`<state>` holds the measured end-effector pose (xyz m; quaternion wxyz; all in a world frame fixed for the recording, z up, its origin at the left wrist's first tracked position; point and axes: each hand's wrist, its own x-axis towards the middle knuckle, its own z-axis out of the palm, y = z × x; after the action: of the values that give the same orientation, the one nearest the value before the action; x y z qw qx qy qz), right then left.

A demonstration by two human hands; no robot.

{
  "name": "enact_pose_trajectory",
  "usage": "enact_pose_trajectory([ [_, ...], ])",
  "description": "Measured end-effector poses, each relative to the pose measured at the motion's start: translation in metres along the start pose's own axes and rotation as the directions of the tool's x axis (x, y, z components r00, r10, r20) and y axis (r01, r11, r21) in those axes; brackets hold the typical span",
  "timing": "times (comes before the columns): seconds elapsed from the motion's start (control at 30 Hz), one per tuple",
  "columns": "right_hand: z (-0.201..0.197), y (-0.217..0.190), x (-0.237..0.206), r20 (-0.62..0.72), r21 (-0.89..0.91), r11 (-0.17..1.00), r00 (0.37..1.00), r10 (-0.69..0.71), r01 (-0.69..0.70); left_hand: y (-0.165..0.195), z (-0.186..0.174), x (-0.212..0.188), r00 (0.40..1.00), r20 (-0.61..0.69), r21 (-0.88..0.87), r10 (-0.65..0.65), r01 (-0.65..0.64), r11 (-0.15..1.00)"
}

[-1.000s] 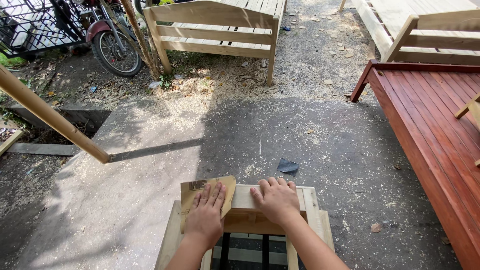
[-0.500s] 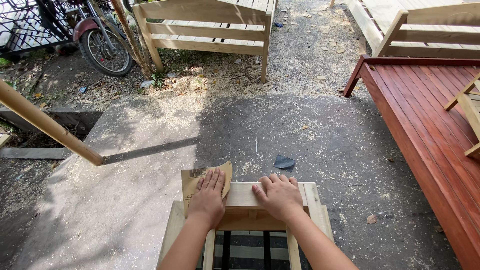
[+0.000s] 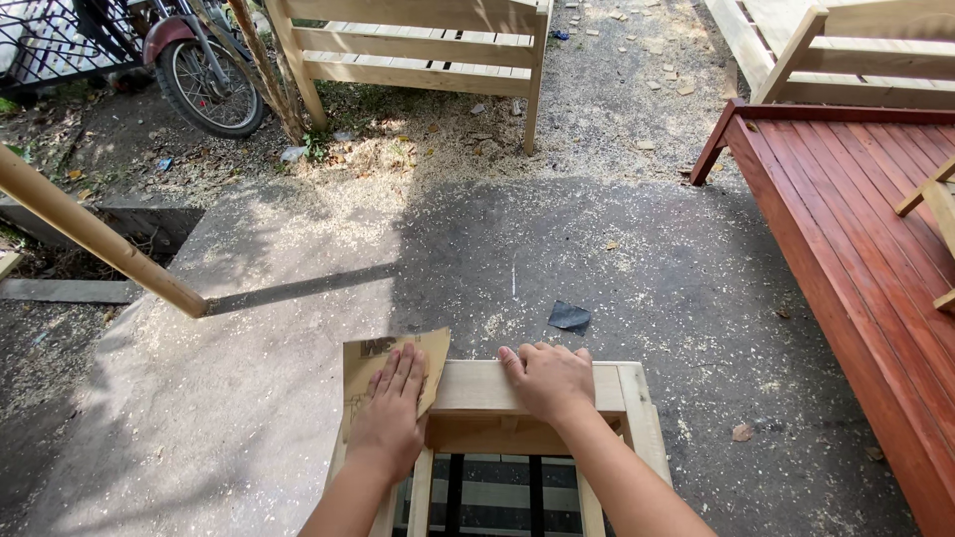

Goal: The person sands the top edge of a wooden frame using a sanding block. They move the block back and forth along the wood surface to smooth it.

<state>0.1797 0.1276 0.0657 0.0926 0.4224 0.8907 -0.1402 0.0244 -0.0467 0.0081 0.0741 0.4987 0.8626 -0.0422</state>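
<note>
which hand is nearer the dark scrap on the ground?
Right. The right hand rests on the wooden frame just below the dark scrap; the left hand presses the sandpaper, farther left of it.

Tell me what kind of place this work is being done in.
Most likely an outdoor carpentry yard. Sawdust covers the concrete ground, unfinished slatted furniture stands nearby beside a red-stained bench, and the left hand presses sandpaper onto a bare wooden frame.
</note>
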Motion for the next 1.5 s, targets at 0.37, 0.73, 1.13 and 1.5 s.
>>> enact_pose_trajectory([
  [0.37, 0.005, 0.003, 0.004, 0.01, -0.021, 1.0, 1.0, -0.018, 0.018, -0.003, -0.013, 0.022, 0.992, 0.046, -0.164, -0.121, 0.127, 0.978],
  [0.73, 0.002, 0.003, 0.002, 0.01, -0.027, 1.0, 1.0, -0.007, 0.007, 0.01, -0.046, -0.002, 0.963, 0.228, 0.037, -0.145, 0.14, 0.989],
  [1.13, 0.007, 0.003, 0.002, -0.037, -0.034, 0.999, 0.999, -0.014, 0.012, 0.021, -0.056, -0.013, 0.917, 0.354, -0.005, -0.182, 0.197, 0.98],
  [1.5, 0.012, 0.003, 0.005, -0.051, -0.071, 0.997, 0.998, -0.028, 0.024, -0.005, 0.027, -0.006, 0.982, -0.188, 0.094, -0.027, 0.046, 0.995],
])
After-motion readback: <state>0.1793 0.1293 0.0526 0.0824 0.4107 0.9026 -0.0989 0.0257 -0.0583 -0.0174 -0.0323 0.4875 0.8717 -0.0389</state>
